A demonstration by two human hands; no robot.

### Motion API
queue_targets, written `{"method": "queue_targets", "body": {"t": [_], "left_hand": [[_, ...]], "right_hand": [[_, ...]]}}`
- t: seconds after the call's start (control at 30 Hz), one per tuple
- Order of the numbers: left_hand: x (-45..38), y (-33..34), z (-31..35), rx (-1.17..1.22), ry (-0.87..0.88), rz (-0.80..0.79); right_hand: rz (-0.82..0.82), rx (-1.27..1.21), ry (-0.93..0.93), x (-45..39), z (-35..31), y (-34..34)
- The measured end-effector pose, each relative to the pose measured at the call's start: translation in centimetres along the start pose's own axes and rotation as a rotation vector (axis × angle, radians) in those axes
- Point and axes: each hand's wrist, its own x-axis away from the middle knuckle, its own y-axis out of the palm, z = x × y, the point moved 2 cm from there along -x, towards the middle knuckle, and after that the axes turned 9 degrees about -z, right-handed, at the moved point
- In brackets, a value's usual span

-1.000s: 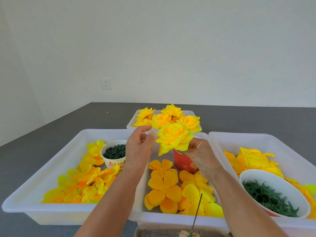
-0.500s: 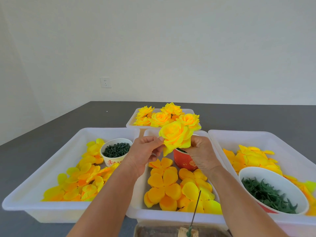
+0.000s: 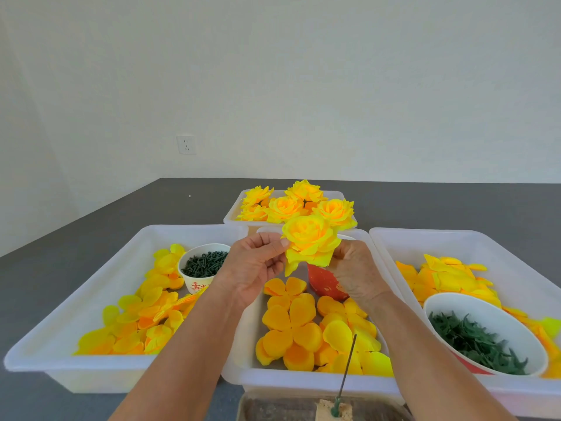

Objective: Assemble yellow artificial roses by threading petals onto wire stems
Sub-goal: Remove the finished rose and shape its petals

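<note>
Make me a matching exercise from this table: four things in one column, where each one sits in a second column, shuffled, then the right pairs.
Things:
1. finished roses
2. small cup of dark green pegs
3. bowl of green leaf pieces
4. rose being assembled

Places:
A. right tray
B. between both hands
C. far tray
D. left tray

Pairs: 1-C, 2-D, 3-A, 4-B
</note>
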Motion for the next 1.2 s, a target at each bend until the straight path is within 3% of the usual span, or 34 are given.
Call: {"method": "queue_targets", "body": {"t": [0.17, 0.43, 0.77, 1.07, 1.2], "left_hand": [[0.1, -0.2, -0.4, -0.007, -0.124, 0.037], [0.0, -0.1, 0.0, -0.264, 0.074, 0.174], [0.4, 0.0, -0.4, 0.032, -0.31, -0.001], [0.1, -0.4, -0.7, 0.275, -0.374, 0.025], [0.1, -0.4, -0.8, 0.184, -0.349, 0.037]], "right_hand": [[0.062, 0.04, -0.07, -0.1, -0.1, -0.2], [0.063, 0.071, -0.075, 0.1, 0.1, -0.1], [0.039, 0.011, -0.157, 0.5, -0.9, -0.3], [-0.004, 0.076, -0.056, 0.3, -0.3, 0.0], [-0.019, 0.098, -0.049, 0.2, -0.1, 0.0]]}}
